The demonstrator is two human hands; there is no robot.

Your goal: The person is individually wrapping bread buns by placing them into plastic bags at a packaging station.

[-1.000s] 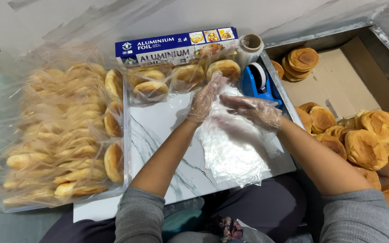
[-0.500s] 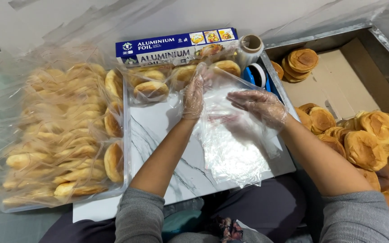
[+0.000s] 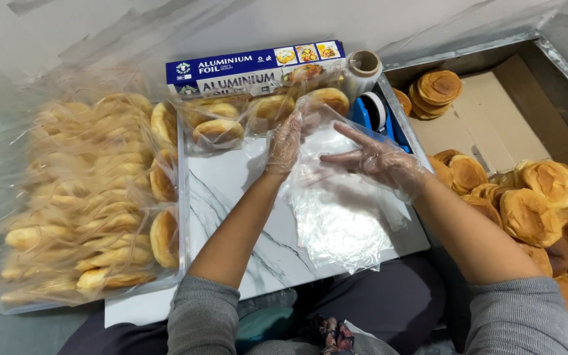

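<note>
Opening a clear plastic bag over the marble board, both hands gloved.

Left hand pinches the top edge of the clear plastic bag at about 12 o'clock of the marble board, fingers clenched on the film. Right hand is at 2 o'clock, fingers spread and flat, apparently inside or against the bag mouth; can't tell which layer it touches. The bag hangs from the hands and drapes down toward 5 o'clock of the board. To do it well, I'd say: grip one layer only with the left, slide the right palm between the layers, and keep the mouth lifted off the board. Loose buns sit at 3 o'clock in the tray, bagged buns at 9 o'clock, foil box at 12.
</note>
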